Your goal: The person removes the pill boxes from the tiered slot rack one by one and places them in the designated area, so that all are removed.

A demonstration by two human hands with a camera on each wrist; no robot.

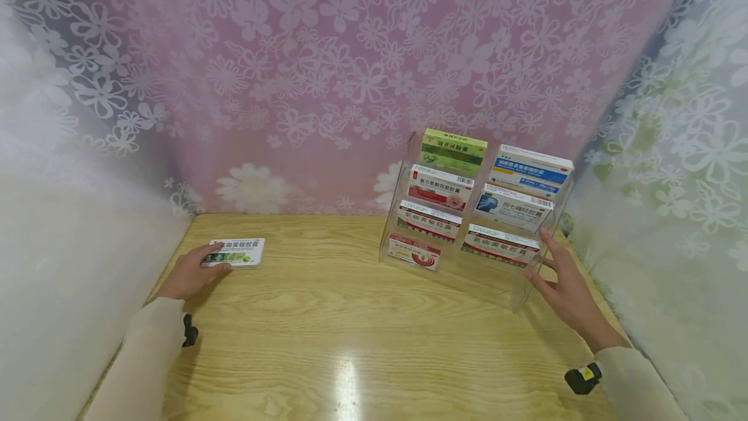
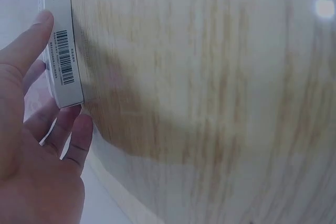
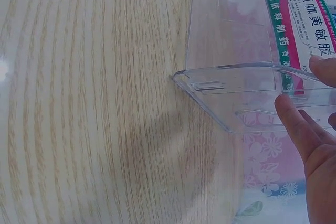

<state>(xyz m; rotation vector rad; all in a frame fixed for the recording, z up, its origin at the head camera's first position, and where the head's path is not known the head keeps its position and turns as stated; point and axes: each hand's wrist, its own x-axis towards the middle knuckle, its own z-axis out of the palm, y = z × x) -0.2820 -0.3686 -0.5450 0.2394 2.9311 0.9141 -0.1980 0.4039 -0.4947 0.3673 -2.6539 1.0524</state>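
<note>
My left hand point(image 1: 188, 273) grips a white medicine box point(image 1: 248, 253) with green print by its left end, at the left of the table. Up close in the left wrist view, the thumb lies along the barcode side of the box, with other fingers around its end. On the right stands a clear acrylic display rack point(image 1: 452, 278), tilted back and holding medicine boxes in two columns. Against its right side, my right hand point(image 1: 567, 281) rests with fingers spread and mostly straight, beside a green, white and red medicine box point(image 1: 501, 245).
Other boxes in the rack include a green one point(image 1: 454, 153) at top left and a blue and white one point(image 1: 532, 171) at top right. Beneath everything is a wood-grain table point(image 1: 327, 330). A pink floral backdrop point(image 1: 350, 70) rises behind, with pale sheets at both sides.
</note>
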